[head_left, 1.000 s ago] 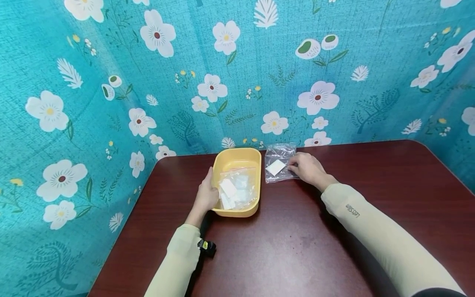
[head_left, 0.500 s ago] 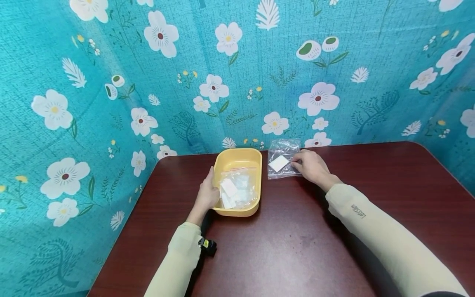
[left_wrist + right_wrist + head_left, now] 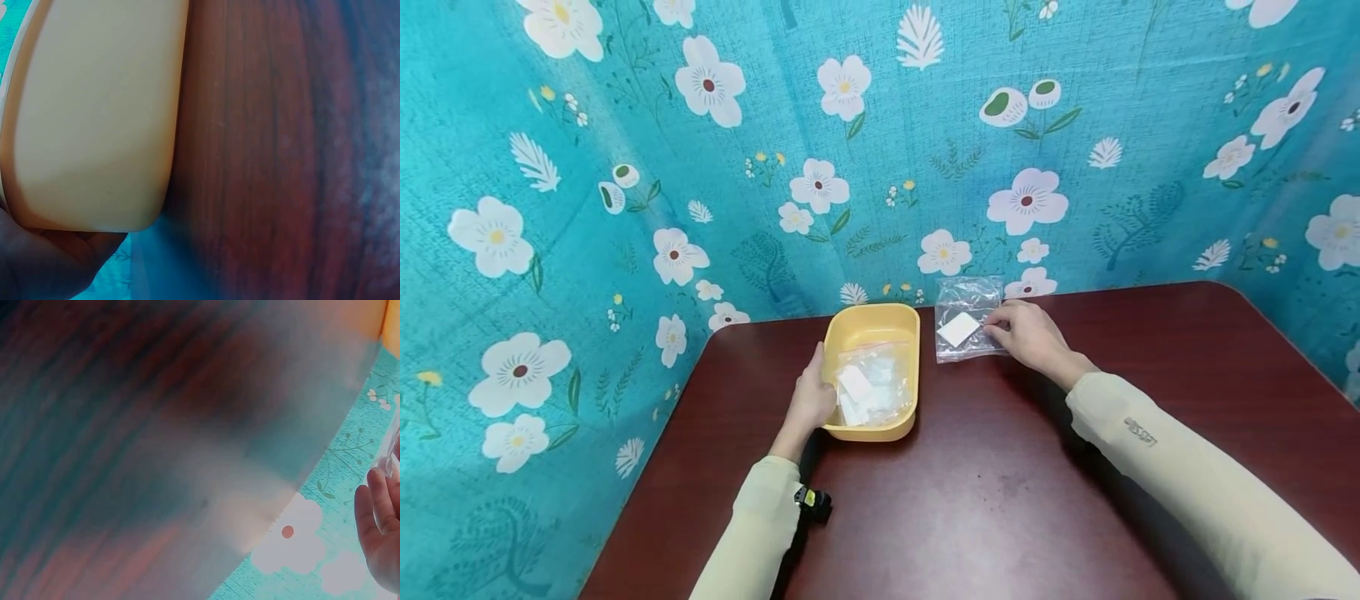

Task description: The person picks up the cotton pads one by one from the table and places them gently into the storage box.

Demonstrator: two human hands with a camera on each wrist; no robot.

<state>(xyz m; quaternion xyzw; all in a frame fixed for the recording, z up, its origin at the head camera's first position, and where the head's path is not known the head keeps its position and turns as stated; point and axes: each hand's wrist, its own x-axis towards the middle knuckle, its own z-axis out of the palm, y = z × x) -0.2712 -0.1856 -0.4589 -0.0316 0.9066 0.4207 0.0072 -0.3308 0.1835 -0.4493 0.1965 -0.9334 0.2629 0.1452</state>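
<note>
In the head view my left hand (image 3: 811, 398) grips the left side of a yellow plastic basin (image 3: 912, 367), its thumb lying at the rim. The left wrist view shows the basin's outer wall (image 3: 94, 125) with fingers curled behind its end. Inside the basin lie clear zip bags (image 3: 880, 379) with flat white pieces in them. My right hand (image 3: 1028, 333) pinches the right edge of a clear plastic bag (image 3: 966, 292), which has a white square piece (image 3: 958, 329) in it. At the right edge of the right wrist view, only part of that hand and bag shows.
A dark red-brown wooden table (image 3: 970, 500) spreads under both arms. Close behind its far edge hangs a blue flowered cloth (image 3: 880, 150), which also runs along the left side. A small black device (image 3: 814, 504) is strapped at the left wrist.
Between the first two frames my right hand and the bag moved slightly up and right, away from the basin. Since then the whole head view has shifted a little. The left hand keeps its grip.
</note>
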